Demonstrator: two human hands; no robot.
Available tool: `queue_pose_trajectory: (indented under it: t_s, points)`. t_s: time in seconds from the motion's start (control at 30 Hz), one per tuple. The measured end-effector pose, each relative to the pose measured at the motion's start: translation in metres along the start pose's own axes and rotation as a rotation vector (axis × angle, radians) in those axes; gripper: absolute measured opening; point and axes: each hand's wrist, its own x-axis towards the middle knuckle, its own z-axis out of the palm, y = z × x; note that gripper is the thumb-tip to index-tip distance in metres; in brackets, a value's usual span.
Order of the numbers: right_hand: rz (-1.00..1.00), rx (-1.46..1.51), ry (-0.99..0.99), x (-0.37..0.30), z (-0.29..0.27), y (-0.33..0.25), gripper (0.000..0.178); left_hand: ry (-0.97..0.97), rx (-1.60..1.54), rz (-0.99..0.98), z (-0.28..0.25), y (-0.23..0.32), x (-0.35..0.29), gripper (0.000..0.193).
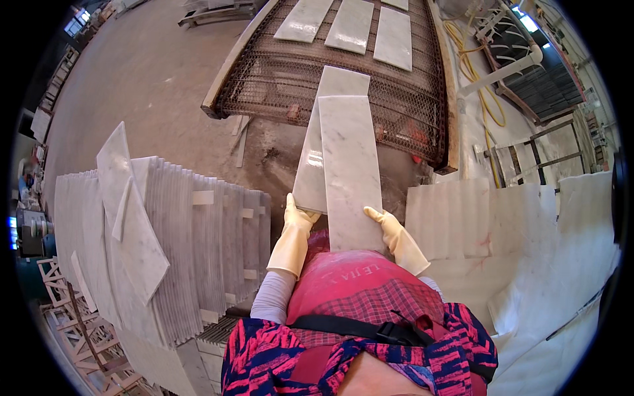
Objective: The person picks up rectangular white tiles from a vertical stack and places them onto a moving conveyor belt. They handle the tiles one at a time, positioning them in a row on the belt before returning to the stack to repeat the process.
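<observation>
Two long white marble tiles with grey veins are in my gloved hands, crossed at a slight angle. The upper tile [353,165] leans toward my red apron, its near end close to my waist. Beneath it and to the left, the lower tile [308,168] shows a wet shine, and its far end overlaps the mesh belt in view. My left hand [298,221], in a cream rubber glove, is closed on the near end of the lower tile. My right hand [391,231], gloved alike, grips the right edge of the upper tile near its bottom.
Ahead is a mesh conveyor [264,86] with wooden side rails, carrying several marble tiles [350,26]. Upright tiles stand packed at the left [218,231], with loose pieces [144,244] on top. White sheeting [456,224] covers a surface at right. A yellow hose [489,109] hangs beyond.
</observation>
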Motion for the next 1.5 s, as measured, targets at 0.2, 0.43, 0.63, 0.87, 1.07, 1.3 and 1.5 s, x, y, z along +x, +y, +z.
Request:
queue_pose_trajectory:
  t_s: [0.2, 0.43, 0.63, 0.87, 1.07, 1.3, 1.5]
  points:
    - [-0.111, -0.005, -0.138, -0.002, -0.006, 0.000, 0.046, -0.012, -0.025, -0.029, 0.001, 0.002, -0.002, 0.061]
    - [-0.280, -0.121, -0.084, -0.029, 0.023, -0.022, 0.040, -0.092, -0.007, -0.061, -0.003, 0.005, -0.001, 0.063]
    - [-0.321, -0.119, -0.134, -0.022, 0.070, -0.043, 0.041, -0.160, 0.071, -0.118, -0.010, 0.007, 0.008, 0.070]
    - [-0.277, -0.006, -0.348, 0.024, 0.168, -0.076, 0.045, -0.197, 0.248, -0.074, 0.008, 0.020, -0.018, 0.073]
    - [-0.276, 0.143, -0.396, 0.081, 0.240, -0.088, 0.047, -0.213, 0.227, -0.173, -0.003, 0.019, 0.006, 0.074]
    - [-0.271, 0.212, -0.357, 0.155, 0.283, -0.067, 0.042, -0.205, 0.229, -0.202, -0.007, 0.019, 0.015, 0.077]
    - [-0.125, 0.335, -0.311, 0.215, 0.298, -0.055, 0.040, -0.221, 0.261, -0.197, -0.001, 0.023, 0.013, 0.075]
